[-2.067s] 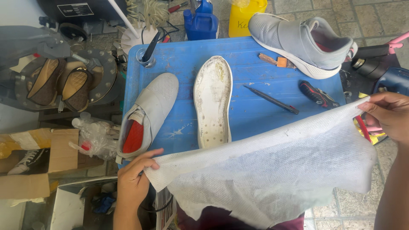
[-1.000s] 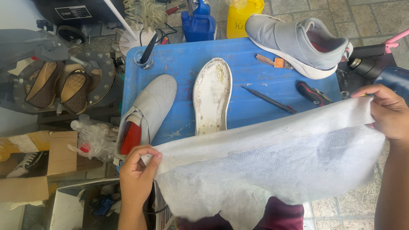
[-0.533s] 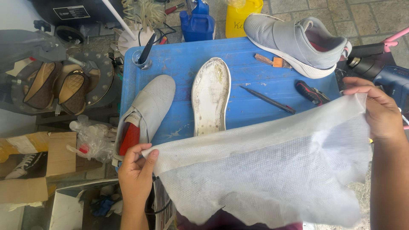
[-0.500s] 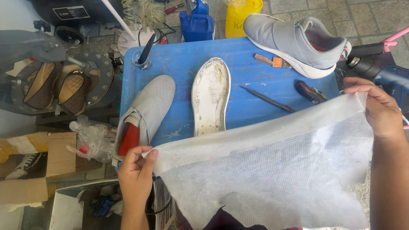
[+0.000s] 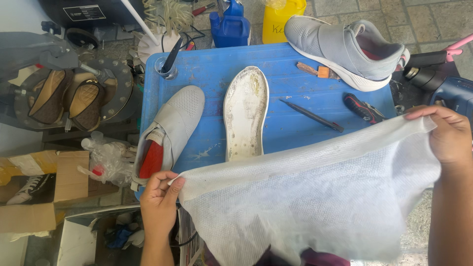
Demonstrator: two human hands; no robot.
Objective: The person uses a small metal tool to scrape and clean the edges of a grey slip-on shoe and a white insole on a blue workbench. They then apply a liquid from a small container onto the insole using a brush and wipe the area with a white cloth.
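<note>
White mesh sheet (image 5: 315,197) hung stretched between 2 hands at near edge of blue worktop (image 5: 207,79), long axis left-right. Left hand (image 5: 160,199) pinched near-left corner; right hand (image 5: 446,135) clamped far-right corner. Detached sole (image 5: 245,113) lay just beyond.

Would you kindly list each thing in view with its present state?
White fabric sheet: stretched between both hands, hanging below.
Left hand: pinching the sheet's left corner.
Right hand: gripping the sheet's right corner.
Detached sole: lying flat on the blue table.
Grey shoe upper: without sole, lying at the table's left edge.
Whole grey shoe: intact, upright.
</note>
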